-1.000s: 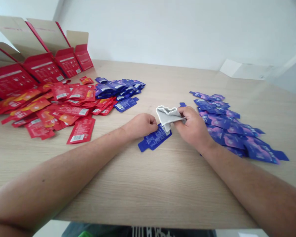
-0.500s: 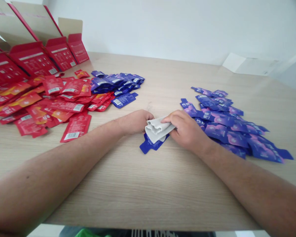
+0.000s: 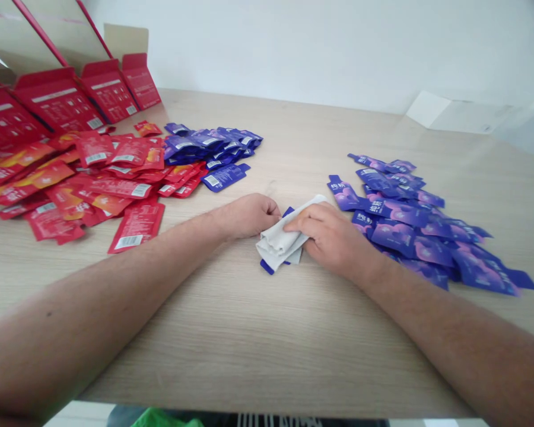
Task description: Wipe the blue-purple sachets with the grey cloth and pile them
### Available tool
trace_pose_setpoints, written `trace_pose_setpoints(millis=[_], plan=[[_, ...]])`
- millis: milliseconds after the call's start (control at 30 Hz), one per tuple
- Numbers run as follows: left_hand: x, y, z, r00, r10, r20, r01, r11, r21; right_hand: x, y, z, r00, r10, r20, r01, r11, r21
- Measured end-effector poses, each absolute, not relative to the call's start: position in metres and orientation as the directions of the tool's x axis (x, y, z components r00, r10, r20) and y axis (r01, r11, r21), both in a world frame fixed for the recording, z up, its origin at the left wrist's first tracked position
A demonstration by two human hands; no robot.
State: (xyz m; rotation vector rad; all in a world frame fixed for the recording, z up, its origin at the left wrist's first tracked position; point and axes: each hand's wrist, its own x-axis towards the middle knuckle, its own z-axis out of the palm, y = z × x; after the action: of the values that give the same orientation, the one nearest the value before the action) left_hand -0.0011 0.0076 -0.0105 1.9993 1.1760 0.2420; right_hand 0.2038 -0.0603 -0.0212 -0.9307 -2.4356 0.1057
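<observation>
A folded white cloth [image 3: 281,238] is gripped in my right hand [image 3: 331,234] and pressed over a blue pouch [image 3: 267,268] lying on the table. Most of this pouch is hidden; its blue tab end shows at the near side and a corner sticks out at the far side. My left hand [image 3: 251,214] is closed, fingers curled, at the pouch's left edge, and appears to pinch it beside the cloth. Its fingertips are partly covered.
Blue-purple pouches [image 3: 409,228] lie overlapping on the right. At the left back sits another pile of blue pouches [image 3: 204,145], next to a heap of red pouches [image 3: 93,184]. Open red boxes [image 3: 57,98] stand behind them. A white box [image 3: 458,115] is at the back right.
My right hand has slid the cloth across the pouch, covering more of its near part. A far corner of the pouch now shows. My left hand stays close by, its fingers slightly shifted.
</observation>
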Motion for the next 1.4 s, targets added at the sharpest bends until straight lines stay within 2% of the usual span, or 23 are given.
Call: trace_pose_setpoints(millis=[100,167,333,533,700,900,1067,1233,1400], plan=[[-0.001,0.008,-0.011,0.581,0.779,-0.235,0.635,-0.254,0.729,0.197,-0.067,-0.021,-0.756,0.521,0.396,0.469,0.853,-0.227],[-0.002,0.009,-0.012,0.602,0.759,-0.248,0.617,-0.245,0.748,0.195,-0.069,-0.02,-0.787,0.487,0.379,0.432,0.873,-0.224],[-0.002,0.008,-0.011,0.563,0.793,-0.233,0.653,-0.254,0.714,0.2,-0.064,-0.02,-0.654,0.616,0.439,0.573,0.782,-0.245],[0.0,0.006,-0.007,0.616,0.744,-0.26,0.618,-0.252,0.745,0.191,-0.073,-0.019,-0.795,0.48,0.371,0.43,0.877,-0.214],[-0.001,0.006,-0.01,0.578,0.775,-0.258,0.634,-0.227,0.739,0.2,-0.064,-0.021,-0.643,0.616,0.455,0.559,0.784,-0.27],[-0.001,0.007,-0.009,0.615,0.741,-0.27,0.6,-0.218,0.77,0.192,-0.072,-0.019,-0.777,0.503,0.379,0.45,0.864,-0.225],[-0.002,0.007,-0.011,0.594,0.761,-0.261,0.608,-0.212,0.765,0.199,-0.065,-0.022,-0.646,0.612,0.456,0.552,0.787,-0.275],[-0.002,0.006,-0.009,0.632,0.731,-0.258,0.586,-0.232,0.777,0.193,-0.071,-0.02,-0.78,0.493,0.384,0.437,0.87,-0.23],[-0.001,0.006,-0.009,0.603,0.75,-0.273,0.592,-0.191,0.783,0.199,-0.066,-0.021,-0.661,0.603,0.446,0.545,0.795,-0.267]])
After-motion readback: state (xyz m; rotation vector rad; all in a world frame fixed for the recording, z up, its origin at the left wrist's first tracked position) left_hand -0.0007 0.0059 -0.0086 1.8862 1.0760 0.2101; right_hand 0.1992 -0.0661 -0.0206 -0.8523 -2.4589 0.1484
